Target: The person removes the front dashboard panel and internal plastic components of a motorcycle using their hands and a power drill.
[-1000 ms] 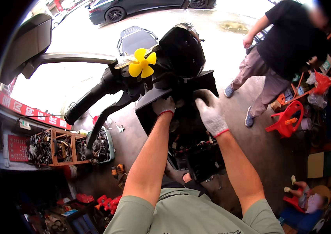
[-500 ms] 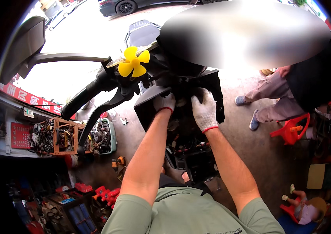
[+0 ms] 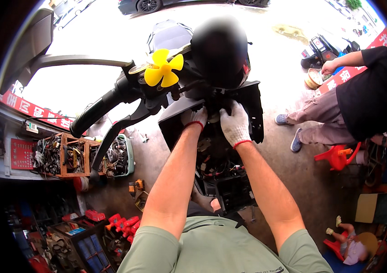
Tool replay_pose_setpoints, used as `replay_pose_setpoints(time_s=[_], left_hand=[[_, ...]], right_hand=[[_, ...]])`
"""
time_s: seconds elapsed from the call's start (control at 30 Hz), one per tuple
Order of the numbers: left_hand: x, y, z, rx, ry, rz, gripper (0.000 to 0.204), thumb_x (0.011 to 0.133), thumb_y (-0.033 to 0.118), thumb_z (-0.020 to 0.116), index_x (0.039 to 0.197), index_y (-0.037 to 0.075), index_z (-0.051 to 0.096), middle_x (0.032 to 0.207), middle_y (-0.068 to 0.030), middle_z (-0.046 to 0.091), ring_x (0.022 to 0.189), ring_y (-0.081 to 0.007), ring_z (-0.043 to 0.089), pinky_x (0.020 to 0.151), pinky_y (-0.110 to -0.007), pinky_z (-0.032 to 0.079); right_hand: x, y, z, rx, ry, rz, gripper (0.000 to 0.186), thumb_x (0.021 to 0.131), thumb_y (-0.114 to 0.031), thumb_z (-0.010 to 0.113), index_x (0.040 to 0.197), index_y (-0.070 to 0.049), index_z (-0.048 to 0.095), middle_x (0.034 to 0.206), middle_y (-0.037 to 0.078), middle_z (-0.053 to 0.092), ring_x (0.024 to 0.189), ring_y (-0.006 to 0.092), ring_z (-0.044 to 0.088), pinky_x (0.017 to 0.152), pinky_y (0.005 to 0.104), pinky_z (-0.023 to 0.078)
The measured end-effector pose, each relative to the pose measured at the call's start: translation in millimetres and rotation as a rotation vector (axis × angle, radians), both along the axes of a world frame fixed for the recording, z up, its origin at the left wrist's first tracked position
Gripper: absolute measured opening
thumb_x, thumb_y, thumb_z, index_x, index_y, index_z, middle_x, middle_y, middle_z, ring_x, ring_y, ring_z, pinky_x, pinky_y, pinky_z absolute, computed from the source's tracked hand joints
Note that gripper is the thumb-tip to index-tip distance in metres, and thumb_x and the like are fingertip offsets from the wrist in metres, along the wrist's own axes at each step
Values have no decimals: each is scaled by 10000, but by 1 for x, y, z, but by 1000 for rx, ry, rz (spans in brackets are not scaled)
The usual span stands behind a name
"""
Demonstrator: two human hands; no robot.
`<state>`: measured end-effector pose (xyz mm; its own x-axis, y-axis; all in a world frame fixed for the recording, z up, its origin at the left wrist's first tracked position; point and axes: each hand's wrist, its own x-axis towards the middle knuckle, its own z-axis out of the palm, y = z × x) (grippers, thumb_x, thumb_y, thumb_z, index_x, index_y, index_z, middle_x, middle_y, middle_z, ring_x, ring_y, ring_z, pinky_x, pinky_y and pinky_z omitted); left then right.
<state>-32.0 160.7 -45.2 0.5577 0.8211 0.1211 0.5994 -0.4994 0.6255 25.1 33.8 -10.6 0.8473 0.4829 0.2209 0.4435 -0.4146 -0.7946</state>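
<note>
1. Left of the gloved left hand [image 3: 193,116], well apart from it, a red banner [image 3: 45,114] carries large white characters in one row.
2. Right of the gloved right hand [image 3: 235,122], well apart and somewhat farther forward, a red sign strip [image 3: 344,78] shows also large white characters; a standing person [image 3: 373,98] covers one part of it.
3. Left of the left hand, nearer to the body than the banner, a red board [image 3: 22,154] bears pale marks, too small for reading.
4. Behind the right hand, toward the wearer, the grey-green T-shirt [image 3: 220,248] has small dark lettering at the picture's lower edge, only partly legible.
</note>
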Motion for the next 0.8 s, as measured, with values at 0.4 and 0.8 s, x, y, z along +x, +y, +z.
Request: replay_pose_setpoints(time_s=[0.4, 0.8], left_hand=[[-4, 14, -15, -41, 60, -168, 289, 864, 272, 497, 997, 49, 625, 996, -196, 645, 1012, -370, 607, 870, -453, 484], [-21, 16, 16, 75, -38, -293, 269, 885, 301, 508, 967, 72, 624, 952, -157, 664, 950, -364, 630, 793, -445, 489]], right_hand=[[-14, 13, -3, -97, 52, 29, 311, 854, -241, 629, 1071, -24, 576, 946, 270, 658, 949, 460, 613, 815, 489, 500], [-15, 23, 4, -306, -86, 13, 389, 859, -326, 619, 1050, 3, 536, 853, 266, 668, 861, 451, 651, 769, 508, 521]])
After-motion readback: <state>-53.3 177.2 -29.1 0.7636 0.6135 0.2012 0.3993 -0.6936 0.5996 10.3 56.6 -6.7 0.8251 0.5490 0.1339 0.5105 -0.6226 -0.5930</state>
